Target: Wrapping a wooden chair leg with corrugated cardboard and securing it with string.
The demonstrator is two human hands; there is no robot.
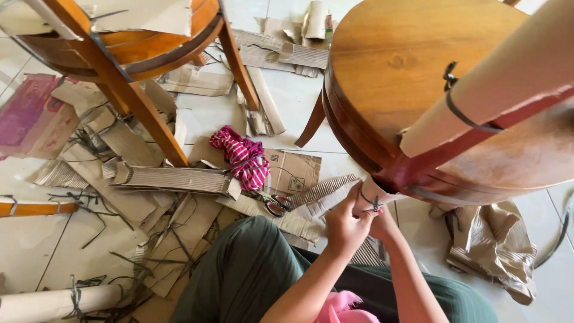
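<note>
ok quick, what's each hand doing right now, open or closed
Left hand: closed, pinching the black tie on the cardboard-wrapped chair leg.
Right hand: mostly hidden behind the left; grip cannot be told.

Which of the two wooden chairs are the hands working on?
The right-hand chair: both hands, left hand and right hand, grip the strap on its cardboard-wrapped leg. The other chair stands untouched.

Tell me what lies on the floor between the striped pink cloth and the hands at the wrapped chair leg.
Red-handled scissors lie there on flattened cardboard scraps, between the striped cloth and the left hand; the head view shows it.
</note>
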